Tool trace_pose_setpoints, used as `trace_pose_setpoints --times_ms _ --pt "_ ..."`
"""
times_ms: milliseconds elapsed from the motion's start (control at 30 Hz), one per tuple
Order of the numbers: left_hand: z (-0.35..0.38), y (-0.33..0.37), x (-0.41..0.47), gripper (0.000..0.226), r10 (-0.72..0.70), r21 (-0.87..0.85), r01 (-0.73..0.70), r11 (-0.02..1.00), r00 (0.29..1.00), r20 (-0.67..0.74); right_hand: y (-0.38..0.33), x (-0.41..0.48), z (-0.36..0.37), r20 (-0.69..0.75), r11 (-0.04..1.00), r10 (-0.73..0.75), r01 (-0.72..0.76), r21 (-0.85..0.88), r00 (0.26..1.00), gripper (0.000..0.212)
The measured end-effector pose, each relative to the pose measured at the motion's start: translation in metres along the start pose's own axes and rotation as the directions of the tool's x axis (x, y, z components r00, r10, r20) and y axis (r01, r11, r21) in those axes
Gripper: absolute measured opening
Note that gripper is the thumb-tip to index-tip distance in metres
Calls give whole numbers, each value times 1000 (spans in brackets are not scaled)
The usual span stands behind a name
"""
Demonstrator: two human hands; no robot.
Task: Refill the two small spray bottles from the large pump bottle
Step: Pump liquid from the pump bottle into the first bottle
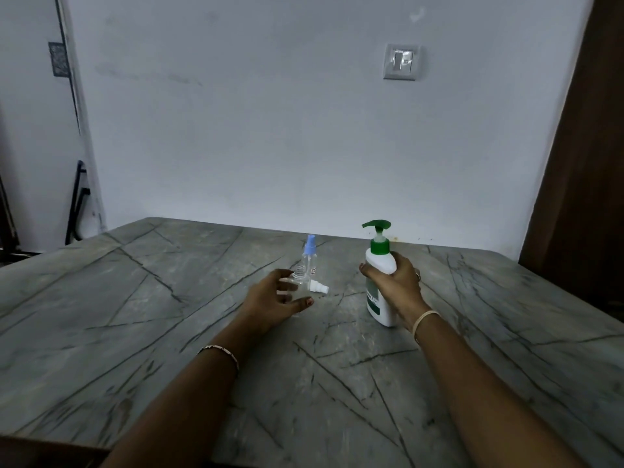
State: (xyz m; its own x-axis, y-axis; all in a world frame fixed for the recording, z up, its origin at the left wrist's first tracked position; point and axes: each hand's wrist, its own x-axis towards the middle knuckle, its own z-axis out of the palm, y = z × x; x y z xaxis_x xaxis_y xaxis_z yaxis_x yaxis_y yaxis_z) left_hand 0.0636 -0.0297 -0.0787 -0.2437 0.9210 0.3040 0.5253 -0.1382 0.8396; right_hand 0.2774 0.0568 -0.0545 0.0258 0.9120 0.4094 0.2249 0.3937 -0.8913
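Observation:
A large white pump bottle [379,265] with a green pump head stands upright right of the table's middle. My right hand [396,282] is wrapped around its body. A small clear spray bottle with a blue cap [309,256] stands upright farther back. In front of it a second clear spray bottle with a white nozzle [309,286] lies on its side, nozzle pointing right. My left hand [273,298] sits at this lying bottle with fingers spread around its clear body; whether the fingers grip it I cannot tell.
All of this is on a grey veined stone table [169,315] against a white wall. A light switch [401,61] is on the wall. A brown door or panel [587,163] stands at the right. Dark metal legs [77,204] lean at the far left.

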Motion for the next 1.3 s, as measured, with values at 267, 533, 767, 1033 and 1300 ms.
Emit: trace_pose_setpoints --times_ms 267,533,767,1033,1300 --pt "4 0 -1 76 89 -9 -89 996 995 -36 -1 -4 2 104 988 -91 77 132 990 54" --pt "6 2 -1 71 81 -19 -81 997 997 -13 0 -7 16 136 971 -238 232 60 962 75" --pt "5 5 1 69 54 -44 -54 998 998 7 -7 -15 16 249 811 -457 515 -278 854 90" --pt "7 7 2 70 37 -58 -36 998 999 11 -24 -24 11 531 627 -446 675 -390 721 118" --pt "5 12 0 66 27 -57 -26 998 999 26 -29 -24 9 620 567 -397 712 -414 677 112"
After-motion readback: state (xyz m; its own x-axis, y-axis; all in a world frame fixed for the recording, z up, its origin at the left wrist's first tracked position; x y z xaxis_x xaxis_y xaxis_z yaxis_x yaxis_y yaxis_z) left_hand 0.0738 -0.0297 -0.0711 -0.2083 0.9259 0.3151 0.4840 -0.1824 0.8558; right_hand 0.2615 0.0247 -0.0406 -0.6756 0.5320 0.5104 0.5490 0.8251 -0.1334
